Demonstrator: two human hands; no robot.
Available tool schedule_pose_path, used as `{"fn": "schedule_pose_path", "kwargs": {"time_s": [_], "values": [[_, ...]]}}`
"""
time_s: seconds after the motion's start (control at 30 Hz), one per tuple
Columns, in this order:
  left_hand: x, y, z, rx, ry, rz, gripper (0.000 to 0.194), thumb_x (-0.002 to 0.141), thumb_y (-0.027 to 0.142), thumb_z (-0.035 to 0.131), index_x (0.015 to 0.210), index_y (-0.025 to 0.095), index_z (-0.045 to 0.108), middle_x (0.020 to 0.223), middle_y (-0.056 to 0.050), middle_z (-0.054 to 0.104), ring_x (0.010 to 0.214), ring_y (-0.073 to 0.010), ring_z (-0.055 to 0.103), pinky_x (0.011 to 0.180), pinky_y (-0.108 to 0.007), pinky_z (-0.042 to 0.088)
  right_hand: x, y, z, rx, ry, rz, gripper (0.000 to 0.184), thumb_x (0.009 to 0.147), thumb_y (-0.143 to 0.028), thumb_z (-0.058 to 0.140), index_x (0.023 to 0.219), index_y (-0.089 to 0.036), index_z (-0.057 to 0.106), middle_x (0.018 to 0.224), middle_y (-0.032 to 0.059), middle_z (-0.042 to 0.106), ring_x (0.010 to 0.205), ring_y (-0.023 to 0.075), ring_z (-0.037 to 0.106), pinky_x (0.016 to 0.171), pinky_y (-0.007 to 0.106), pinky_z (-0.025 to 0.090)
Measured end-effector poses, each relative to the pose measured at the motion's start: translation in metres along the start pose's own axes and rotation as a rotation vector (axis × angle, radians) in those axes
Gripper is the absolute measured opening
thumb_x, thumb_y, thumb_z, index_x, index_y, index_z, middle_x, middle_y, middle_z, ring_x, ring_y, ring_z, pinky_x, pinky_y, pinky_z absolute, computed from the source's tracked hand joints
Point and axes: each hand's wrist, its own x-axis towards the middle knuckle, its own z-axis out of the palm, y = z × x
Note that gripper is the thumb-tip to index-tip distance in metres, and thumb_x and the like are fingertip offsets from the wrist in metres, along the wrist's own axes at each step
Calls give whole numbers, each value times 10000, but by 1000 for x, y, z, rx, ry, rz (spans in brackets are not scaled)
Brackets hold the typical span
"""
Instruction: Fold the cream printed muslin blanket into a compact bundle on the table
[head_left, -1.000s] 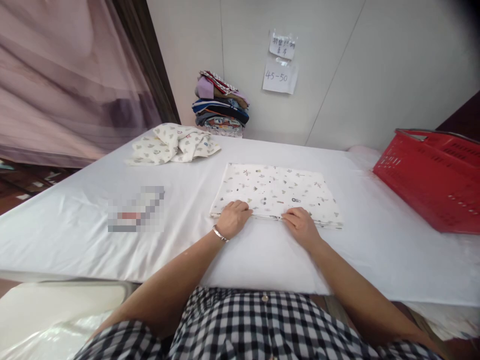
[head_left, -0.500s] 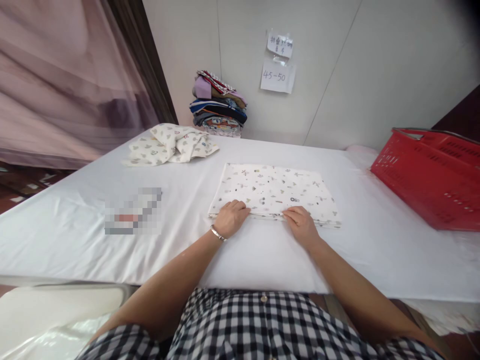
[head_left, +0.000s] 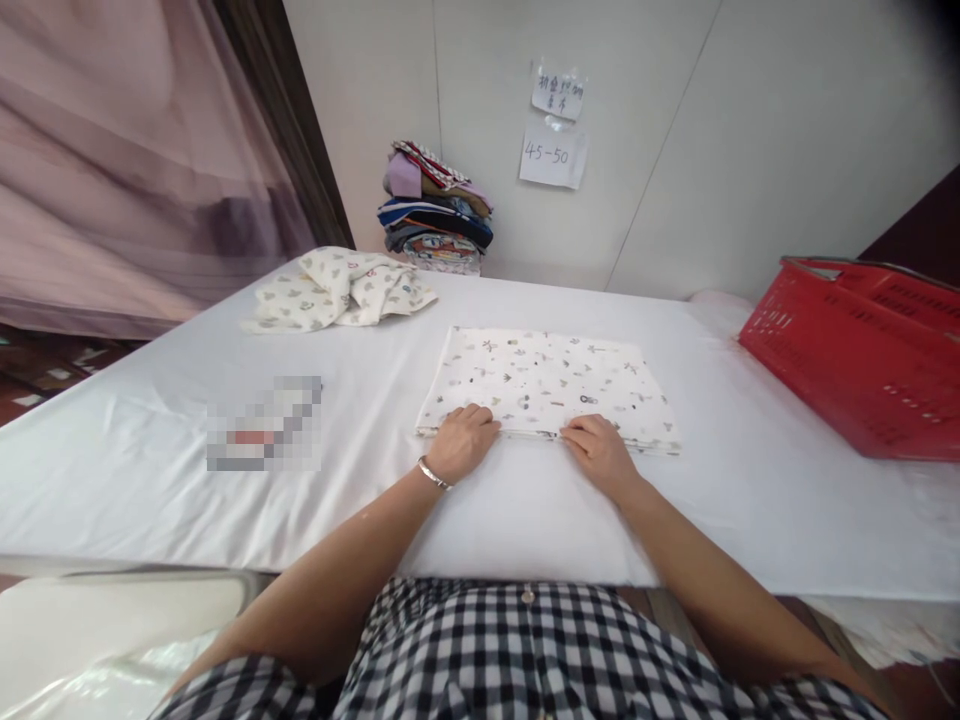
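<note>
A white cloth with small grey and brown printed figures lies folded into a flat rectangle in front of me, its layers showing along the near edge. My left hand grips that near edge left of the middle, with fingers curled over the fabric. Farther right on the same edge, my right hand pinches the cloth between thumb and fingers. A short stretch of edge shows between the two hands. The undersides of the fingers are hidden.
A crumpled patterned cloth lies at the far left of the white-covered table. Behind the table rises a stack of folded fabrics. A red basket stands at right, and a blurred-out object lies at left.
My right hand has shifted very slightly left along the near edge. The left hand and the folded cloth stay practically where they were.
</note>
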Motion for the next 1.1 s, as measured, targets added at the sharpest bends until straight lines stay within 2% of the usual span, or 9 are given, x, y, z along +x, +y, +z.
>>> {"fn": "schedule_pose_path", "kwargs": {"time_s": [0.13, 0.37, 0.6, 0.73, 0.93, 1.1], "values": [[-1, -2, -3, -18, -35, 0, 152, 847, 271, 514, 919, 188, 620, 888, -56, 592, 861, -187, 497, 706, -308, 380, 0, 0, 1, 1, -9, 6, 200, 874, -231, 479, 936, -199, 666, 930, 72, 604, 874, 203, 507, 776, 362, 409], [1, -10, 0, 34, 50, 34, 227, 888, 207, 407, 897, 209, 635, 853, -51, 606, 824, -183, 512, 676, -306, 379, 3, 2, 3, -16, 0, -2, 194, 877, -226, 478, 939, -202, 660, 915, 64, 612, 845, 188, 501, 764, 342, 407], [1, -12, -1, 25, 45, 29, 282, 899, 223, 364, 873, 209, 645, 846, -52, 611, 811, -189, 521, 667, -316, 400, 3, 2, 1, 37, -33, 33, 200, 869, -212, 487, 977, -214, 655, 961, 54, 624, 879, 181, 519, 801, 341, 414], [0, -14, -2, -30, 17, 37, 253, 893, 280, 394, 954, 193, 624, 907, -60, 609, 856, -200, 529, 698, -328, 429, -9, 16, -19, 18, -50, 71, 239, 873, -193, 460, 1028, -224, 639, 1015, 48, 632, 944, 187, 539, 867, 367, 407], [0, -19, 3, -57, -12, 14, 237, 886, 261, 407, 991, 190, 607, 933, -56, 606, 885, -203, 530, 737, -341, 441, -54, 59, -62, -177, -28, 234, 233, 872, -246, 460, 985, -228, 663, 1025, 55, 641, 950, 212, 559, 872, 398, 430], [1, -18, 4, -59, 7, -6, 255, 893, 249, 375, 964, 206, 616, 916, -54, 612, 872, -202, 537, 717, -336, 439, -82, 83, -78, -253, -4, 252, 269, 882, -255, 423, 993, -220, 665, 1062, 70, 626, 986, 215, 550, 893, 401, 438]]}}
